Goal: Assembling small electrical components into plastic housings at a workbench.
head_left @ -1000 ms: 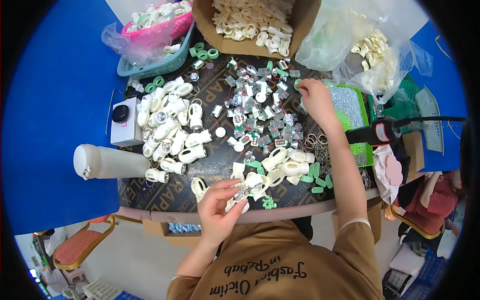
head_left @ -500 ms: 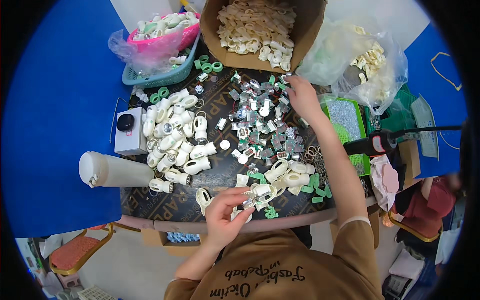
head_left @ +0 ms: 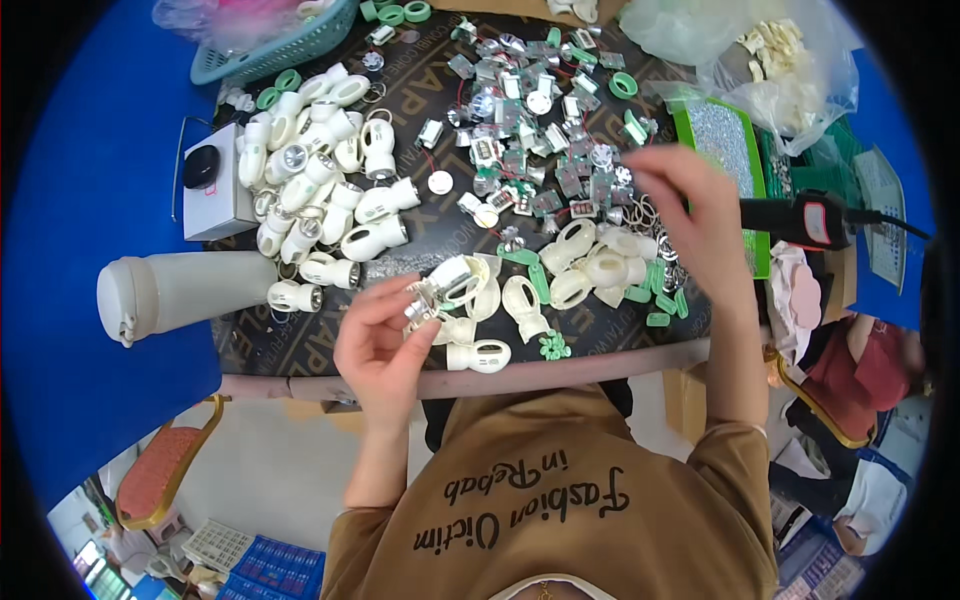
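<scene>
Here's the table (head_left: 325, 340), black-topped with a pinkish padded near edge, and 2 bare hands in play! Filling its middle toward the far edge: a spread of silvery and green electronic parts with thin red wires (head_left: 515, 160). At that spread's right side hangs the right hand (head_left: 690, 195), fingers bent, tips just by the parts; whether they pinch anything, I can't tell. Over the near edge, left of middle, the left hand (head_left: 385, 345) has thumb and fingers closed on a cream-white open plastic shell (head_left: 462, 280), with a silvery metal piece (head_left: 420, 305) gleaming at its left end. It looks like a hold-and-reach step: left steadying, right at the parts. The next move, I'd judge, calls for a light pick on the right, since those wires could snag, and a level shell on the left.

Now the surroundings! Toward the left edge, a heap of white plastic torch-shaped bodies (head_left: 320, 175); nearer, a white cylindrical bottle (head_left: 190, 300) lies on its side. By the right edge, a lime-green plastic tray (head_left: 757, 165), and across it a black cylindrical corded tool (head_left: 790, 220), crowding the right forearm. Between the hands, loose cream plastic shells (head_left: 605, 265) clutter the lane, then small green plastic bits (head_left: 554, 346) by the near edge.
</scene>
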The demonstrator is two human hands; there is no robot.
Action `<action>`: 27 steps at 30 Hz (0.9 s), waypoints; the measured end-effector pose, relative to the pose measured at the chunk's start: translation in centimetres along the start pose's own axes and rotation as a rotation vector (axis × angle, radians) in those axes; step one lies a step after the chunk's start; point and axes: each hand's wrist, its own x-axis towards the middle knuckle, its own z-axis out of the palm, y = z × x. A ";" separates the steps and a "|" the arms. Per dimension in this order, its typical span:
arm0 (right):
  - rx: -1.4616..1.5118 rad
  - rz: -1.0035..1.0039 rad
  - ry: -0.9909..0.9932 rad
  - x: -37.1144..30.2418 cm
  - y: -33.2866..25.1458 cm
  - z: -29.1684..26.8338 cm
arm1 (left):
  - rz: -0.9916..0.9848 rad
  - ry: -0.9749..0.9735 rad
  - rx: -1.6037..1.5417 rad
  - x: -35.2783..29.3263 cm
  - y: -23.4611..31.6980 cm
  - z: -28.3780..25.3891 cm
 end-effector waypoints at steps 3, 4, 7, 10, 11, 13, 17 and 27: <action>-0.055 0.028 -0.115 -4.5 -1.0 0.2 | 0.065 -0.024 -0.010 0.7 0.0 0.6; -0.058 -0.020 -0.131 -5.9 -1.3 0.7 | 0.079 -0.022 -0.015 0.7 0.0 0.7; 0.010 -0.119 -0.209 -8.1 -3.1 3.2 | 0.124 -0.004 -0.023 0.8 0.6 1.0; -0.030 -0.352 -0.198 -8.1 -3.7 6.8 | 0.167 -0.008 -0.005 0.3 1.1 1.2; -0.053 -0.396 -0.221 -7.7 -4.3 7.6 | 0.165 -0.013 -0.010 0.1 1.4 1.3; -0.135 -0.453 -0.198 -6.4 -5.1 9.4 | 0.175 -0.012 -0.014 -0.2 1.7 1.4; -0.269 -0.479 -0.232 -5.2 -5.0 11.1 | 0.193 0.027 -0.005 -0.7 2.1 1.3; 1.765 0.595 0.003 -6.8 -2.8 4.8 | 0.128 0.043 -0.052 -0.3 1.3 1.7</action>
